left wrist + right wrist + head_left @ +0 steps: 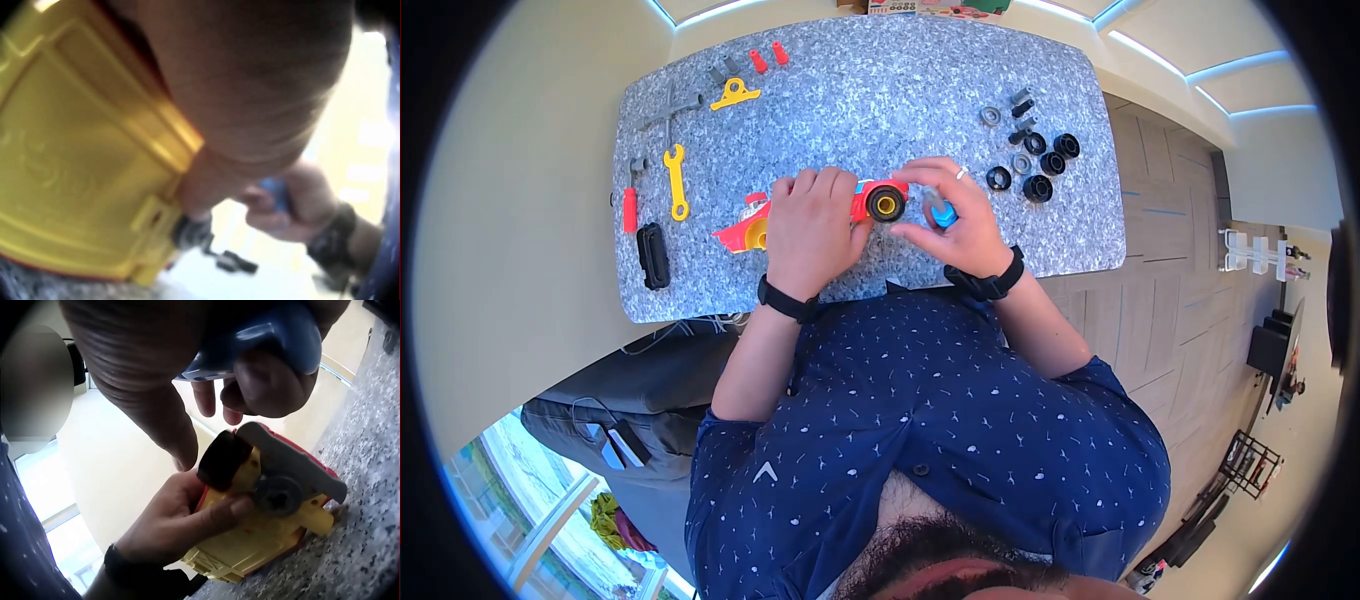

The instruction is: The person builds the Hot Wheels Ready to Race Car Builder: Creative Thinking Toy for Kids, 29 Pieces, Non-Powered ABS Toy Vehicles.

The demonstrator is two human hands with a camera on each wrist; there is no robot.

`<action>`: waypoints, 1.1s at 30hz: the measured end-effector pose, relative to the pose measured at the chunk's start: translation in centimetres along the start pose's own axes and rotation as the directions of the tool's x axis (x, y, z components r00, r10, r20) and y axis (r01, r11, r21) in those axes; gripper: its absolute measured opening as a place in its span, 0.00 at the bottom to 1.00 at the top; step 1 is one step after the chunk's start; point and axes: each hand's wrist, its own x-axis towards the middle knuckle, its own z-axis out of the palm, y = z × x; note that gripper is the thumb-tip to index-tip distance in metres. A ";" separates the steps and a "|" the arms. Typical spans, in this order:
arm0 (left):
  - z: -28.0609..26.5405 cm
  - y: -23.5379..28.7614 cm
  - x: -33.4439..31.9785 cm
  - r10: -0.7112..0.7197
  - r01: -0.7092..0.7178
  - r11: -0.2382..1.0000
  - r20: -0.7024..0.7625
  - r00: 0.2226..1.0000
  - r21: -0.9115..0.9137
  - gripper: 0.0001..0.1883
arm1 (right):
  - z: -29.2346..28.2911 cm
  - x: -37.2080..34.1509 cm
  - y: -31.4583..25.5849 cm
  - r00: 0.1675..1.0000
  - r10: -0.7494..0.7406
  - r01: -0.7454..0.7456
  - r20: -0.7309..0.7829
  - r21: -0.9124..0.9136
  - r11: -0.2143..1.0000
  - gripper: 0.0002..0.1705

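Observation:
A red and yellow toy race car (757, 236) is gripped by my left hand (815, 225), which covers its middle. One black wheel with a yellow hub (886, 204) shows at its right end. In the left wrist view the car's yellow underside (75, 162) faces the camera. The right wrist view shows a grey bar (294, 464) and a grey round hub (277, 494) on the car's end. My right hand (966, 225) holds a smooth blue tool (269, 340) in its curled lower fingers, while thumb and forefinger reach out beside the wheel. The tool's exact kind is mostly hidden.
Black wheels (1038, 188) and grey rings (990, 116) lie at right. At left are a yellow wrench (677, 183), a yellow bracket (735, 94), a grey cross-shaped piece (668, 117), a red-handled tool (630, 209), a black part (653, 256) and small red pieces (758, 62).

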 end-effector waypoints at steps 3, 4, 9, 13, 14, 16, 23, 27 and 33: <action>-0.1 0.0 0.0 -0.008 0.008 1.000 0.016 1.000 0.008 0.25 | -1.5 -0.7 0.2 0.996 0.083 -0.083 -0.025 -0.001 0.997 0.31; -0.1 0.1 0.0 -0.012 0.011 1.000 0.025 1.000 0.012 0.25 | -2.1 -0.9 0.5 0.996 0.084 -0.085 -0.037 -0.026 0.996 0.29; 0.1 0.1 -0.2 0.009 -0.009 1.000 -0.010 1.000 0.016 0.25 | -5.4 -2.3 3.1 0.971 0.160 -0.207 -0.179 -0.281 0.937 0.16; -0.2 0.5 -0.3 -0.014 0.014 1.000 0.023 1.000 0.018 0.27 | -7.3 -3.1 4.6 0.945 0.247 -0.317 -0.213 -0.428 0.846 0.18; -0.1 0.5 -0.3 -0.004 0.004 1.000 0.004 1.000 0.020 0.26 | -7.8 -3.1 4.6 0.941 0.273 -0.337 -0.201 -0.470 0.816 0.20; 0.2 0.4 -0.4 0.017 -0.016 1.000 -0.038 0.999 0.026 0.25 | -8.1 -2.6 4.9 0.937 0.272 -0.346 -0.218 -0.487 0.802 0.22; 0.0 0.6 -0.5 -0.023 0.023 0.999 0.023 0.999 0.028 0.29 | -6.2 1.6 9.9 0.913 0.350 -0.395 -0.209 -0.666 0.632 0.31; -0.2 1.0 -0.7 -0.031 0.030 0.999 0.020 0.999 0.045 0.29 | -5.8 2.9 10.7 0.883 0.438 -0.415 -0.166 -0.713 0.566 0.30; -0.7 1.3 -0.9 -0.008 0.009 0.998 -0.007 1.000 0.056 0.38 | -5.4 3.5 9.6 0.883 0.462 -0.379 -0.076 -0.695 0.611 0.18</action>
